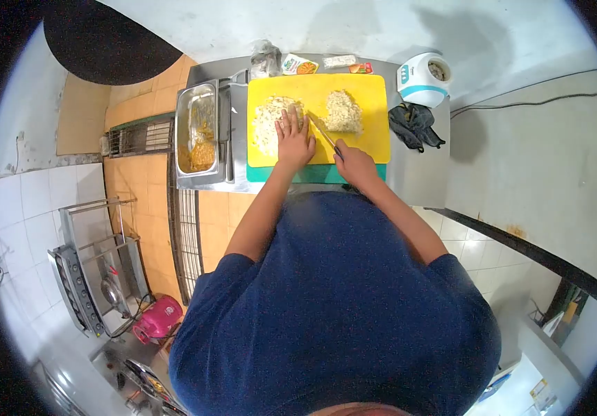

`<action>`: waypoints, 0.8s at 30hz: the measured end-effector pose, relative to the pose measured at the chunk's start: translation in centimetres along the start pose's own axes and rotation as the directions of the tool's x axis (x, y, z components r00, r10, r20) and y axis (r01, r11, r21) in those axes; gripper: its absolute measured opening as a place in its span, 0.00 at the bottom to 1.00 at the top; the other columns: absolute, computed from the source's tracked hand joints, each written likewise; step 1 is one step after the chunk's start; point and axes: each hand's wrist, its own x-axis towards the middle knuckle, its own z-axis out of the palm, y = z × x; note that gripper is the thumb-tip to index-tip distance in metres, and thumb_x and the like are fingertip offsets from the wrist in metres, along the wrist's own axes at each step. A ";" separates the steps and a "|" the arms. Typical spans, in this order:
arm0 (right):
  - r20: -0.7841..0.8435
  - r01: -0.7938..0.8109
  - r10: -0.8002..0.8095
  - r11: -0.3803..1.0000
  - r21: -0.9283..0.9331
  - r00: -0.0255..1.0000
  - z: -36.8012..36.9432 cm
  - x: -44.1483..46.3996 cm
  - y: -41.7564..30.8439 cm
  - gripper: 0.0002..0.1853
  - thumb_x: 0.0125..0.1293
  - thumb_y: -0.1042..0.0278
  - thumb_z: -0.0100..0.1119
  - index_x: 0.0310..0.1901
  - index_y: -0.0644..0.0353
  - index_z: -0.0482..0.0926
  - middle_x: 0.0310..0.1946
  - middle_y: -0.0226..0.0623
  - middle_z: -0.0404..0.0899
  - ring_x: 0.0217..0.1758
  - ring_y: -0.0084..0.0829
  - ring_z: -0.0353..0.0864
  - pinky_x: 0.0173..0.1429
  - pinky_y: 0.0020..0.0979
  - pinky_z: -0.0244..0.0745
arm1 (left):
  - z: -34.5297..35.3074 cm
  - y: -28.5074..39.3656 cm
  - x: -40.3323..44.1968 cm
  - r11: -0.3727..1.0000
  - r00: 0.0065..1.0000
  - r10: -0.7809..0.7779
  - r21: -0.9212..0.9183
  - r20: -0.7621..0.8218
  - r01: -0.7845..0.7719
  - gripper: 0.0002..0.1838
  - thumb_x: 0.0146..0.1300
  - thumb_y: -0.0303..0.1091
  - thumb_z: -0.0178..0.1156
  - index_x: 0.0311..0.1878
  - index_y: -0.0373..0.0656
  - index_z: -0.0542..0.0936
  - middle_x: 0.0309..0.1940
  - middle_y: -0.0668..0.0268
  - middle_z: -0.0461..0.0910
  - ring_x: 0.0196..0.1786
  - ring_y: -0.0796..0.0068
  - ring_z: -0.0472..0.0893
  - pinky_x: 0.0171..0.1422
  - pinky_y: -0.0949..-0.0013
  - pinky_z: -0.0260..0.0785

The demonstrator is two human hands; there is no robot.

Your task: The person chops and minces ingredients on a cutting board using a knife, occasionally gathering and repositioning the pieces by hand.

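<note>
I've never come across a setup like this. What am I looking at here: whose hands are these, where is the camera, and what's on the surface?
There is no robot: a person works with bare hands. The single picture comes from a camera worn on the head, looking down past the blue shirt; the lens bends the edges.

The right hand holds a knife. The left hand lies flat on the left pile of pale chopped food; the right pile sits beside it. Both are on a yellow board, with a green board showing beneath.

Also on the metal table: a steel pan at left, small packets behind, and a black bag at right.
</note>
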 end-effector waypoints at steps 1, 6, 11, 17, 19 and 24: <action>0.024 0.007 -0.007 1.000 -0.016 1.000 0.1 0.3 0.0 0.15 0.69 0.58 0.53 0.51 0.56 0.69 0.33 0.52 0.83 0.36 0.57 0.84 0.41 0.59 0.77 | 0.0 -0.1 0.0 1.000 1.000 0.002 -0.001 -0.003 -0.002 0.36 0.69 0.50 0.47 0.77 0.44 0.61 0.81 0.47 0.36 0.82 0.40 0.33 0.82 0.39 0.24; -0.043 0.030 -0.032 0.998 -0.061 0.999 -1.0 1.3 -0.9 0.14 0.68 0.59 0.54 0.51 0.55 0.71 0.34 0.52 0.83 0.36 0.56 0.84 0.40 0.58 0.77 | -0.1 -0.3 -0.1 0.999 1.000 0.013 -0.033 -0.011 -0.013 0.37 0.67 0.50 0.48 0.77 0.44 0.61 0.81 0.48 0.36 0.82 0.42 0.32 0.82 0.39 0.24; 0.002 0.024 -0.024 0.998 -0.063 1.000 -1.5 1.0 -1.7 0.13 0.68 0.59 0.54 0.50 0.55 0.72 0.33 0.51 0.83 0.37 0.55 0.84 0.39 0.57 0.76 | -0.4 -0.2 -0.2 1.000 1.000 -0.009 -0.025 0.012 0.009 0.36 0.66 0.50 0.48 0.77 0.45 0.63 0.81 0.48 0.37 0.82 0.42 0.33 0.82 0.40 0.23; -0.019 -0.002 0.000 0.997 -0.081 1.000 -0.9 1.3 -1.7 0.13 0.67 0.59 0.56 0.49 0.54 0.71 0.31 0.50 0.82 0.36 0.56 0.83 0.39 0.57 0.75 | -1.0 -0.2 -0.1 1.000 0.999 -0.008 -0.009 0.052 0.008 0.36 0.66 0.49 0.47 0.76 0.46 0.65 0.81 0.48 0.40 0.83 0.44 0.32 0.82 0.40 0.22; -0.037 -0.002 -0.001 0.997 -0.082 0.999 -1.6 1.0 -1.9 0.13 0.67 0.59 0.56 0.49 0.53 0.71 0.30 0.51 0.82 0.36 0.56 0.83 0.39 0.57 0.75 | -1.0 -0.4 -0.1 1.000 0.998 -0.003 -0.019 0.057 0.004 0.35 0.66 0.49 0.47 0.75 0.45 0.66 0.81 0.48 0.40 0.83 0.44 0.32 0.82 0.40 0.22; -0.031 0.015 -0.016 0.998 -0.061 0.999 -2.2 0.8 -1.9 0.13 0.67 0.59 0.56 0.48 0.54 0.72 0.30 0.51 0.82 0.36 0.57 0.83 0.39 0.57 0.75 | -0.9 -0.4 0.0 1.000 0.999 0.005 -0.006 0.047 -0.005 0.35 0.65 0.49 0.48 0.74 0.44 0.67 0.81 0.48 0.41 0.83 0.43 0.33 0.82 0.40 0.22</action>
